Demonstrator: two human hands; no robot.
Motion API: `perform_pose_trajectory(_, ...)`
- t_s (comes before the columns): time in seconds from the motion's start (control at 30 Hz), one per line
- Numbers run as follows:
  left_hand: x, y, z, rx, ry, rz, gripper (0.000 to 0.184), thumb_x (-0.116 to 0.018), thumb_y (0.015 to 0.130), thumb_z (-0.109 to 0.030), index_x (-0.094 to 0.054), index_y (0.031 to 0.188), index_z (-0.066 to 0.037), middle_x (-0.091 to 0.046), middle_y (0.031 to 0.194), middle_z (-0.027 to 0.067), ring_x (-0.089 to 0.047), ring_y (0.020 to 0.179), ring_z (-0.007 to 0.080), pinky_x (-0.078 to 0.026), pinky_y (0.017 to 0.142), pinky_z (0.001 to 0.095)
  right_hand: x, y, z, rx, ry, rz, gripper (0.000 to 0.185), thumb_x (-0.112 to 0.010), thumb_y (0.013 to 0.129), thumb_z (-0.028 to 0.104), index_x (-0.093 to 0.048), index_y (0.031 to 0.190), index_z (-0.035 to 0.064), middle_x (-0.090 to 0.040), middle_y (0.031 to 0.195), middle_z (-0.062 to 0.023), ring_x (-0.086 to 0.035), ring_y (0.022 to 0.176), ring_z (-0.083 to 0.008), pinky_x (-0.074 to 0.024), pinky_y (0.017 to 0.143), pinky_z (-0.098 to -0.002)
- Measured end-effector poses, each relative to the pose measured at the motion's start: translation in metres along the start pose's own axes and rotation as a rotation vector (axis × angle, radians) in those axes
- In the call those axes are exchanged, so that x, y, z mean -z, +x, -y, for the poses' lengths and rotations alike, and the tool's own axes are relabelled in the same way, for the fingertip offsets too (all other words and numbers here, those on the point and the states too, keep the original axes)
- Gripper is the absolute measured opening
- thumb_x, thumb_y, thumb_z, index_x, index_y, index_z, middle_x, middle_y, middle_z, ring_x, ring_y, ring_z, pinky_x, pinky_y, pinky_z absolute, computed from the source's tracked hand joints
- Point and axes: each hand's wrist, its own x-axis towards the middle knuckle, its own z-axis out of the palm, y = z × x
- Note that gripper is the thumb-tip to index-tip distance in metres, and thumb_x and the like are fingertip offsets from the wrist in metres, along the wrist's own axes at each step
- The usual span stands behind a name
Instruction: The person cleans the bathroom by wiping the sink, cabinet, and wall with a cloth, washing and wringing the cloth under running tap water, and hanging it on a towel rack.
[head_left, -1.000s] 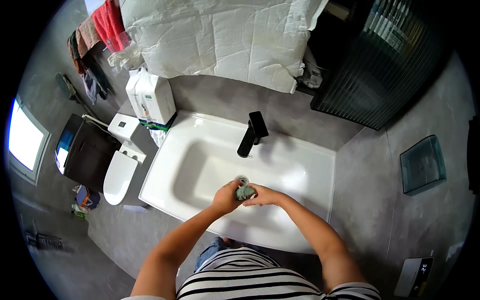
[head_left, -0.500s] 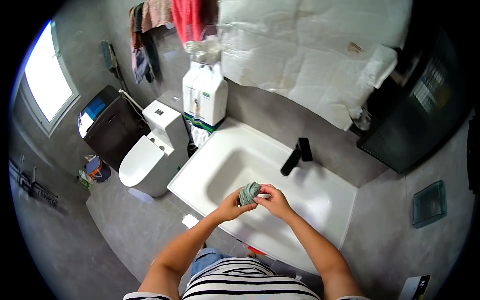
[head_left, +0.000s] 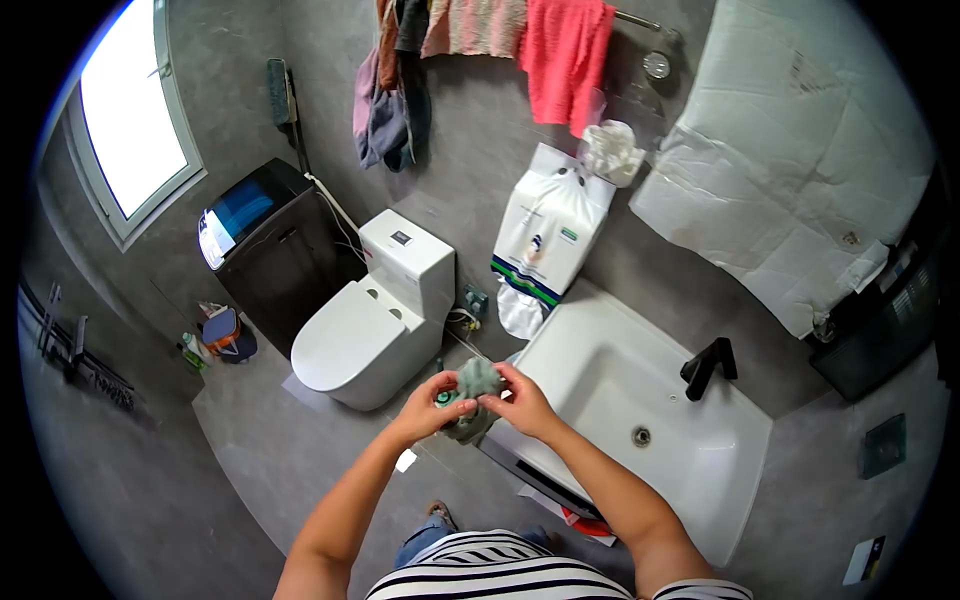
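A grey-green cloth (head_left: 478, 378) is bunched between my two hands, in front of my body and just off the left end of the white washbasin (head_left: 590, 420). My left hand (head_left: 430, 408) grips its left side, thumb pointing inward. On the other side, my right hand (head_left: 522, 402) pinches the cloth near its upper right edge. Part of the cloth hangs loosely below my fingers. A small round green spot shows beside my left fingers; I cannot make out what it is.
A black faucet (head_left: 708, 368) stands at the basin's back edge. Left of the basin is a white toilet (head_left: 350, 345), with a dark washing machine (head_left: 285, 260) beyond it. A white printed bag (head_left: 550, 225) hangs on the wall, near a pink towel (head_left: 565, 65).
Both hands have moved left with the cloth, from above the basin to past its left end. The tightly twisted bundle has loosened and now hangs lower. My view has turned left.
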Motion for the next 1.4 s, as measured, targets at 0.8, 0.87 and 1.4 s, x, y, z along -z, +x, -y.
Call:
perform_pose_trajectory(0.8,0.126,0.181,-0.156,-0.251,-0.006,0.174,0.023,-0.052,0.102,-0.024,-0.063,0.104,-0.005,-0.059,0.087,-0.0068,-0.049,0.079,0.0025,-0.041,0.072,0.0199,0.055,0.2,0.126,0.129,-0.332,0.154,0.05,-0.08,0.078,0.023,-0.059,0.119,0.0039,-0.066,0.109,-0.009,-0.061,0.098,-0.0189,-0.0479,0.086,-0.0327)
perform_pose_trajectory(0.87,0.136,0.202,-0.168,-0.268,-0.06,0.142,0.023,-0.054,0.102,-0.024,-0.064,0.104,-0.004,-0.061,0.09,-0.0063,-0.051,0.084,0.0026,-0.043,0.076,0.021,0.075,0.208,0.145,0.111,-0.574,0.206,0.047,-0.079,0.076,0.022,-0.062,0.115,0.0047,-0.066,0.107,-0.0116,-0.061,0.099,-0.0244,-0.0476,0.087,-0.0349)
perform_pose_trajectory(1.4,0.168,0.423,-0.32,-1.322,0.958,-0.356,0.079,-0.076,0.076,-0.025,-0.039,0.145,-0.012,-0.042,0.144,0.0151,-0.04,0.132,0.0337,-0.031,0.107,0.0476,0.123,0.342,0.232,0.383,-0.161,-0.376,0.049,-0.062,0.079,0.003,-0.048,0.126,-0.0002,-0.06,0.107,-0.0067,-0.058,0.099,-0.0164,-0.0462,0.089,-0.0287)
